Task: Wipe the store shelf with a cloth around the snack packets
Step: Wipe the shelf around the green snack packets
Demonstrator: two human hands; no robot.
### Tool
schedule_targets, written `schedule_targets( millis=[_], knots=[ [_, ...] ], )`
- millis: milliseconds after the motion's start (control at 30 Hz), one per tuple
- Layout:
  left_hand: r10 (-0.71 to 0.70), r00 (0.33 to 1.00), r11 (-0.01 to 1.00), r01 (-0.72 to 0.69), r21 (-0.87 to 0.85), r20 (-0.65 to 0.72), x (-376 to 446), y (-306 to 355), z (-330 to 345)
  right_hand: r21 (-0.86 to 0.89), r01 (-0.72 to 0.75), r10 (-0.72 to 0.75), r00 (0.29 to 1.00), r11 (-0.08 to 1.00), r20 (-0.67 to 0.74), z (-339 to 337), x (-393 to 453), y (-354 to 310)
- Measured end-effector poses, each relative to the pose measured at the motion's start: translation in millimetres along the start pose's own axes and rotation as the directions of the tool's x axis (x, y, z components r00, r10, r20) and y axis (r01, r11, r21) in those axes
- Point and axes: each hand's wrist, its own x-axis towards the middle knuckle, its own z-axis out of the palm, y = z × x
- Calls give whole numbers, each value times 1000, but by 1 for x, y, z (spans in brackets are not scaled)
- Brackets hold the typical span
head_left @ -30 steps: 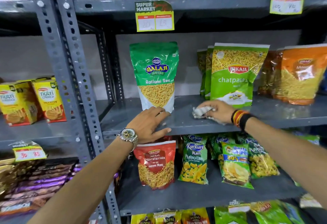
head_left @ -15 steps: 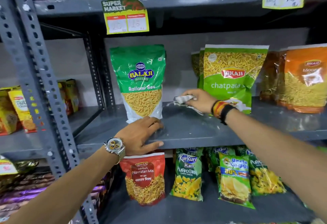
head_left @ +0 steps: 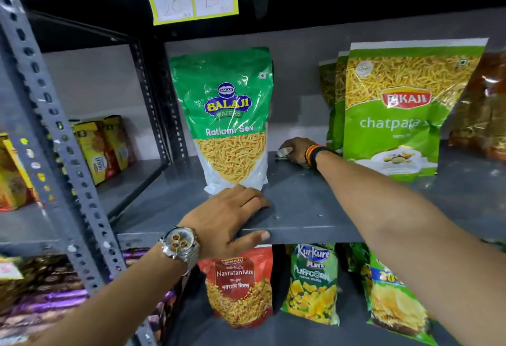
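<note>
Right hand [head_left: 294,151] deeper, clutching cloth [head_left: 284,152]

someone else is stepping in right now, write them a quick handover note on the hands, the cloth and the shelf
Left hand: flat on the front edge of the grey metal shelf, holding nothing, just before the green Balaji Ratlami Sev packet.
Right hand: grip closed on the small white cloth, deep on the shelf between that packet and the green Bikaji chatpata packet.
Done: cannot tell how much is wiped; specks show near the front.
Left: wipe around both packets.
</note>
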Motion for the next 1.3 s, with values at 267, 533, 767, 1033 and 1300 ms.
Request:
schedule_targets(
  millis=[267, 533, 767, 1033, 1300],
  knots=[
    [-27, 999, 1000, 27, 7, 19, -2, 8, -5, -21, 125, -123, 989, 992, 77, -14, -86, -17],
    [-31, 999, 999, 31, 13, 24, -2, 9, -3, 160, 283, -312, 928, 946, 203, -56, -271, -38],
    [-75, 994, 993, 81, 87, -76, -4, 11, -2, 244, 221, -218, 975, 944, -40, -98, -252, -25],
    [-106, 983, 992, 116, 58, -150, -15, 6, 3, 60, 52, -49, 997, 997, -59, -13, -123, -36],
    [-109, 983, 993, 116, 34, -150, -13, 10, 2, 230, 168, -198, 974, 958, 112, -31, -226, -59]
  ],
)
